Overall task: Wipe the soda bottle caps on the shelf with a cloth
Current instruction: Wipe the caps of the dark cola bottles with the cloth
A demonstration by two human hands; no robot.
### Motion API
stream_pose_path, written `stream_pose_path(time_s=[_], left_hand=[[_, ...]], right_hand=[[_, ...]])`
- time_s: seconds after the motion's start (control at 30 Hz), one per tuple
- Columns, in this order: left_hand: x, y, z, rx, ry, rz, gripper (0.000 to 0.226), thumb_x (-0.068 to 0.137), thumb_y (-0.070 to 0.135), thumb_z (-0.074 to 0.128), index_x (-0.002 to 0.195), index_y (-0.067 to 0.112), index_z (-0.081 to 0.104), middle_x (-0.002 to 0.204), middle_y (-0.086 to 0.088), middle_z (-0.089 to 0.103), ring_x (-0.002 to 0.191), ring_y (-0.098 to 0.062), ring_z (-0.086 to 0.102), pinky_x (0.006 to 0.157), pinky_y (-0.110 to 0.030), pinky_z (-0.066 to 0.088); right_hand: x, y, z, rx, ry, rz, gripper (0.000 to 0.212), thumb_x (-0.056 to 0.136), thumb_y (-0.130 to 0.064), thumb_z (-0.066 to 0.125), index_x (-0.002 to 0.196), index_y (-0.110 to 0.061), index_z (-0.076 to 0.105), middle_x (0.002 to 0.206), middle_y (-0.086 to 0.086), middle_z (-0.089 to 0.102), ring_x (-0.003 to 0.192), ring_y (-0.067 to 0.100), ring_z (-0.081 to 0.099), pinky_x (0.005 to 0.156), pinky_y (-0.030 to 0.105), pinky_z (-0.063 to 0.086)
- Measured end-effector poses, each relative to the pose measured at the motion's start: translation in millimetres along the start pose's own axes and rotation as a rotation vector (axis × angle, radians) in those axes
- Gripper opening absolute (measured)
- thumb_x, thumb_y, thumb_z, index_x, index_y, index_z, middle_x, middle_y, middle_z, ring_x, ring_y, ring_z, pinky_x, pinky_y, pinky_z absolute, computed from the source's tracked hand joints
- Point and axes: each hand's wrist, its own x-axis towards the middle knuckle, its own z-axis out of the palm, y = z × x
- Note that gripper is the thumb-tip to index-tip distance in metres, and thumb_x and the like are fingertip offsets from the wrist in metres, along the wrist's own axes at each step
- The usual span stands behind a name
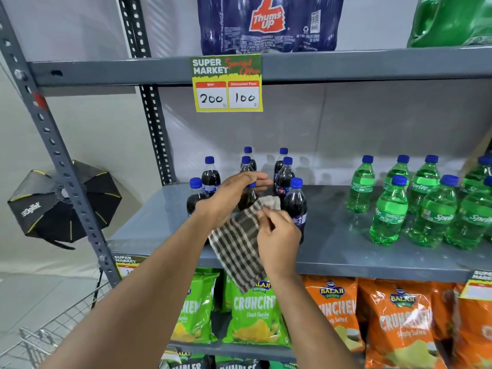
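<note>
A grey slotted-steel shelf (332,230) fills the view, its middle board carrying two groups of small plastic soda bottles. On the right half stand the green Sprite bottles (390,211), all upright with blue caps. Left of centre stands the cluster of dark cola bottles (294,206), also upright, each topped with a blue screw cap (296,182).

A yellow and green price card (228,83) hangs from the board above, beneath a blue shrink-wrapped Thums Up pack (269,22). The board below holds green crisp bags (253,312) and orange crisp bags (399,323).

A brown and white checked cloth (237,243) hangs in front of the cola cluster, draping past the shelf edge. The left hand (229,195) is curled loosely over the top of a front-middle cola bottle, fingers extended past its cap, with the cloth's upper part beneath its palm. The right hand (278,235) pinches the cloth's upper corner between thumb and fingertips, just beside the front-right cola bottle.
</note>
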Motion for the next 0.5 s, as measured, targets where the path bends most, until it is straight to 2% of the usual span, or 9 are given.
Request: stream_pose_path(time_s=[0.2, 0.33, 0.5], left_hand=[[-0.8, -1.0, -0.1, 0.071, 0.006, 0.022, 0.041, 0.108, 0.023, 0.028, 0.129, 0.017, 0.063, 0.126, 0.004, 0.073, 0.122, -0.009, 0.064, 0.117, -0.050, 0.036], [1.7, -1.4, -1.4, 0.044, 0.005, 0.025, 0.039, 0.109, 0.021, 0.030, 0.128, 0.014, 0.063, 0.126, 0.000, 0.073, 0.122, -0.013, 0.065, 0.116, -0.049, 0.039], [3.4, 0.5, 4.1, 0.113, 0.051, 0.056, 0.034, 0.107, 0.021, 0.036, 0.126, 0.021, 0.065, 0.122, 0.007, 0.075, 0.120, -0.007, 0.064, 0.119, -0.043, 0.035]], right_hand=[[-27.6, 22.5, -5.1, -0.125, -0.119, 0.059, 0.019, 0.084, 0.007, 0.071, 0.102, 0.001, 0.076, 0.100, 0.013, 0.075, 0.087, 0.023, 0.072, 0.085, -0.006, 0.035], [-28.0, 20.5, -11.2, -0.137, -0.169, 0.045, 0.020, 0.090, 0.000, 0.068, 0.108, -0.002, 0.075, 0.106, 0.009, 0.074, 0.094, 0.020, 0.070, 0.088, 0.007, 0.044], [-31.7, 11.7, -22.8, -0.029, -0.069, -0.063, 0.019, 0.089, 0.002, 0.071, 0.107, -0.001, 0.076, 0.100, 0.007, 0.073, 0.092, 0.014, 0.070, 0.084, 0.025, 0.056]])
